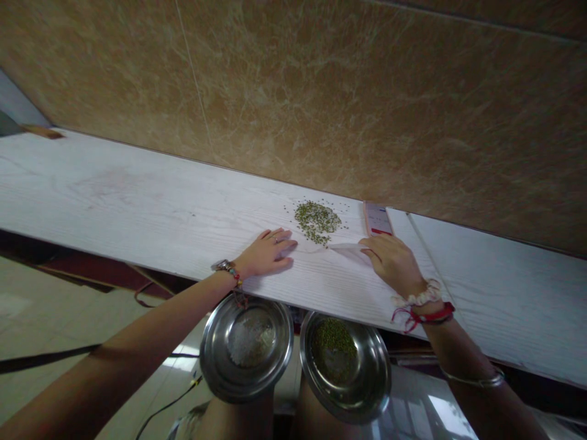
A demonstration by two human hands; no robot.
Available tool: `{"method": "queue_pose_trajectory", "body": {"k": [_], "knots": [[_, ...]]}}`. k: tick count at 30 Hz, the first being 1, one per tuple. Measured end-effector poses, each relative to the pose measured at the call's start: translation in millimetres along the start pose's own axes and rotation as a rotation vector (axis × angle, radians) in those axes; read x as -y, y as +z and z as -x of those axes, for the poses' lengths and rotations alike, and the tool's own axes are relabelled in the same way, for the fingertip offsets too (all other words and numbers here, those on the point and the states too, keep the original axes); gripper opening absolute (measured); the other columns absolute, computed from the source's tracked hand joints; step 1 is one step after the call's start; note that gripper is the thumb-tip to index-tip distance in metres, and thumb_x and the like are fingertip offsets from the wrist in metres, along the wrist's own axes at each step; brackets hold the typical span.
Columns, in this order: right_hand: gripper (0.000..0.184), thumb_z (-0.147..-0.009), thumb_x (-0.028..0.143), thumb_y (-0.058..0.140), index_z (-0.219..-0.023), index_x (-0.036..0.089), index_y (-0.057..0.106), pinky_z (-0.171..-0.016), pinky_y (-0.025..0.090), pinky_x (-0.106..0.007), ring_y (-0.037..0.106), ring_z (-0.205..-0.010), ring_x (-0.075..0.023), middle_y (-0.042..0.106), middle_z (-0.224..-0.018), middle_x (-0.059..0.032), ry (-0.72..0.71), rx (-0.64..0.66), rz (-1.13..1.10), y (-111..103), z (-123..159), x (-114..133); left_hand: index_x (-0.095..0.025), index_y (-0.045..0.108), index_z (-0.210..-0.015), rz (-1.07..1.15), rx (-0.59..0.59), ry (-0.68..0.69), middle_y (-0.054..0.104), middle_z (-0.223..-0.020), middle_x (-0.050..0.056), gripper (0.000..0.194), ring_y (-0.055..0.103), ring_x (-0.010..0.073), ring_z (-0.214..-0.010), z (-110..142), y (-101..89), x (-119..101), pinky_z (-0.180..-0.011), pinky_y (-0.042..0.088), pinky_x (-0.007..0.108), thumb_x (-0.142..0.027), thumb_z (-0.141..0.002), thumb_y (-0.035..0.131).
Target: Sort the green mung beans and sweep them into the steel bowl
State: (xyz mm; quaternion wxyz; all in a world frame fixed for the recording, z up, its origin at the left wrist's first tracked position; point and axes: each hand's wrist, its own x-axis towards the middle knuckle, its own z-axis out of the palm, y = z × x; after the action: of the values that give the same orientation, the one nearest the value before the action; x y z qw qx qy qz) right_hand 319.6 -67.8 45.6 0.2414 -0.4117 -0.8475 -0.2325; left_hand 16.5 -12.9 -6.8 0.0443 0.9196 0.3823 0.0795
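Small green beans (317, 221), which look like mung beans, lie in a loose patch on the white wood-grain tabletop, with strays around it. My left hand (269, 253) rests on the tabletop just left of the patch, fingers spread and nothing in them. On the other side, my right hand (393, 261) pinches the end of a thin, whitish, see-through sheet (347, 247). Its left end reaches the near edge of the beans; I cannot tell whether it is plastic or paper. Below the table edge, one steel bowl (208, 357) holds whitish grains; another steel bowl (384, 366) holds green beans.
A phone-like flat rectangle (378, 219) lies against the wall behind my right hand. The brown marbled wall (284, 91) borders the table's back. Both bowls sit on my lap, close under the front edge. A dark cable (167, 404) runs at lower left.
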Motion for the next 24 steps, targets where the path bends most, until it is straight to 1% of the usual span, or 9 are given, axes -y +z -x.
{"method": "queue_pose_trajectory", "body": {"k": [2,6,13,16,21,24], "knots": [[0.022,-0.091,0.019,0.046,-0.088,0.016,0.068,-0.072,0.046,-0.032,0.062,-0.075,-0.0192,0.072,-0.079,-0.0069,-0.009,-0.010,0.015,0.1,-0.1,0.1,-0.022,0.050,-0.130,0.009,-0.012,0.003,0.041,-0.147,0.011,0.043,0.037,0.0288,-0.135,-0.2,1.3,1.5,-0.109,0.029,0.047,-0.043,-0.092,0.050],[0.024,-0.092,0.019,0.045,-0.087,0.018,0.068,-0.069,0.047,-0.033,0.062,-0.072,-0.0190,0.071,-0.077,-0.0058,-0.012,0.024,0.023,-0.4,0.3,2.3,-0.022,0.050,-0.130,0.016,-0.018,0.003,0.042,-0.147,0.011,0.044,0.037,0.0289,-0.135,-0.1,2.0,2.7,-0.108,0.030,0.047,-0.043,-0.091,0.050],[0.024,-0.094,0.021,0.043,-0.088,0.018,0.067,-0.073,0.048,-0.033,0.063,-0.073,-0.0185,0.071,-0.077,-0.0055,-0.008,-0.024,-0.022,-8.0,5.9,7.3,-0.020,0.051,-0.130,0.005,-0.004,0.000,0.042,-0.147,0.012,0.044,0.036,0.0285,-0.136,0.2,-1.5,-1.1,-0.109,0.029,0.047,-0.042,-0.092,0.050],[0.023,-0.093,0.020,0.044,-0.088,0.017,0.067,-0.071,0.047,-0.032,0.062,-0.074,-0.0188,0.071,-0.078,-0.0063,-0.002,-0.014,-0.019,-5.5,4.3,8.0,-0.020,0.051,-0.130,0.002,-0.003,-0.004,0.042,-0.146,0.012,0.043,0.037,0.0288,-0.136,0.3,-1.9,-1.5,-0.109,0.029,0.047,-0.041,-0.092,0.050],[0.024,-0.092,0.019,0.044,-0.089,0.017,0.068,-0.070,0.046,-0.032,0.062,-0.074,-0.0190,0.071,-0.079,-0.0064,-0.007,0.019,0.016,0.9,-0.3,8.4,-0.022,0.050,-0.130,-0.001,-0.018,0.006,0.043,-0.147,0.010,0.043,0.037,0.0281,-0.135,0.7,-1.3,-0.4,-0.109,0.030,0.047,-0.043,-0.092,0.050],[0.023,-0.092,0.018,0.045,-0.088,0.017,0.068,-0.069,0.045,-0.032,0.062,-0.073,-0.0185,0.071,-0.078,-0.0060,-0.018,0.022,0.031,1.4,-2.5,8.0,-0.021,0.050,-0.131,-0.004,-0.006,0.000,0.042,-0.147,0.011,0.044,0.037,0.0281,-0.136,0.8,-1.5,-0.7,-0.109,0.030,0.047,-0.042,-0.092,0.050]]}}
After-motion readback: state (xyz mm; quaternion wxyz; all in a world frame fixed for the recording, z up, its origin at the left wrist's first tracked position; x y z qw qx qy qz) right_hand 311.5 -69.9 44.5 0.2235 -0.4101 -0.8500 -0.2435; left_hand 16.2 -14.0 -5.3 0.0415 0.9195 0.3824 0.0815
